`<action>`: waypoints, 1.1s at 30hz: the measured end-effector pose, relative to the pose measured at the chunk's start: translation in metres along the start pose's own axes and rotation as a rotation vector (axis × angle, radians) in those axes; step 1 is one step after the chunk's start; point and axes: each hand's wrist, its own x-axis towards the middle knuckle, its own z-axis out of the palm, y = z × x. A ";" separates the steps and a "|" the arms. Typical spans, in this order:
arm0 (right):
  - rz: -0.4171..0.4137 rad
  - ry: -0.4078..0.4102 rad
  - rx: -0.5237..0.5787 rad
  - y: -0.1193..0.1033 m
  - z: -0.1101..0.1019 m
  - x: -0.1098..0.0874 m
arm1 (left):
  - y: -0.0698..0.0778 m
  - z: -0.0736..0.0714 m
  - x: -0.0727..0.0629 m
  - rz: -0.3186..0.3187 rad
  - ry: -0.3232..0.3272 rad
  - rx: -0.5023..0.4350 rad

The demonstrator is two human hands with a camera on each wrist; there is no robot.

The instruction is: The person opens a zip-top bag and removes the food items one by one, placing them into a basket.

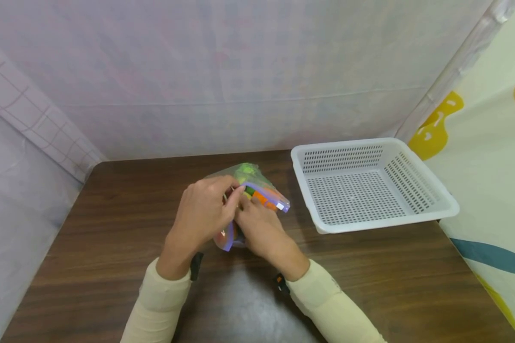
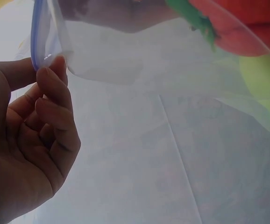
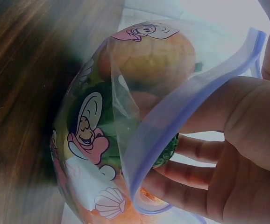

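A clear zip bag [image 1: 261, 177] with a purple seal stands on the table, full of bright vegetable- and fruit-shaped pieces. My left hand [image 1: 206, 205] pinches the bag's rim between thumb and fingertips. Through the film in the left wrist view show a red piece [image 2: 247, 28] with a green top and a pale green piece [image 2: 266, 84]. My right hand [image 3: 247, 144] reaches in through the bag's mouth, thumb and fingers around a dark green bumpy vegetable [image 3: 166, 153]; its fingertips are partly hidden. An orange-yellow round piece [image 3: 149, 58] lies beside it, behind printed cartoon figures.
A white perforated basket [image 1: 317, 190] stands to the right of the bag, near the table's right edge. The dark wooden table [image 1: 90, 247] meets a curtain-like sheet [image 1: 240, 71] at its back. More sheets hang on the left and right.
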 end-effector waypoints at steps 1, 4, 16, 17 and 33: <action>0.000 0.002 -0.004 0.000 0.000 0.000 | 0.000 0.000 0.000 -0.001 -0.002 0.001; -0.007 0.022 -0.016 0.000 -0.001 -0.001 | 0.000 -0.001 0.000 -0.002 -0.010 0.000; -0.020 0.075 -0.010 0.003 -0.018 -0.005 | -0.001 -0.004 -0.001 -0.005 -0.004 0.014; -0.018 0.076 0.001 0.004 -0.020 -0.006 | -0.001 -0.004 -0.001 -0.005 -0.005 0.016; -0.040 0.153 0.083 0.002 -0.048 -0.025 | -0.003 -0.005 -0.001 -0.013 -0.019 0.017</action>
